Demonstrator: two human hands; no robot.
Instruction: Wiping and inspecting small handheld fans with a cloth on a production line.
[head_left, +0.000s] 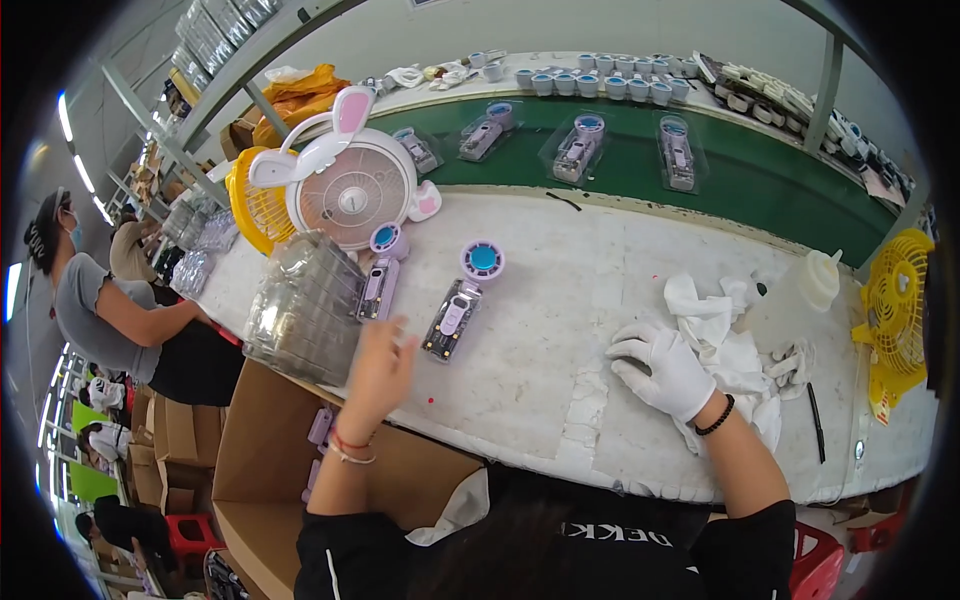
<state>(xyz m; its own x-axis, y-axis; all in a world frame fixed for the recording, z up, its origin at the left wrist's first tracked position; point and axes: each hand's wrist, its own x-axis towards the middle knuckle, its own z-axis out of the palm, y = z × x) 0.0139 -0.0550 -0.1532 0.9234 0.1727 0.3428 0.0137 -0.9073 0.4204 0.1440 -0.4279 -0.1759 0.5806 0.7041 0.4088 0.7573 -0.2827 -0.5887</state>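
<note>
Near the table's front edge, the bare left hand (pixel 378 368) is raised with fingers loosely spread, empty, just beside a clear-packed purple handheld fan (pixel 455 312); whether they touch cannot be told. Farther right, the white-gloved right hand (pixel 662 370) is pressed flat on the white table (pixel 560 300), against crumpled white cloths (pixel 722 335). At left, a stack of clear trays (pixel 303 310) is partly hidden behind the left hand.

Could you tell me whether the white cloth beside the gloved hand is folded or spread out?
Neither neatly: the white cloth lies crumpled in a loose heap, beside the gloved right hand.
</note>
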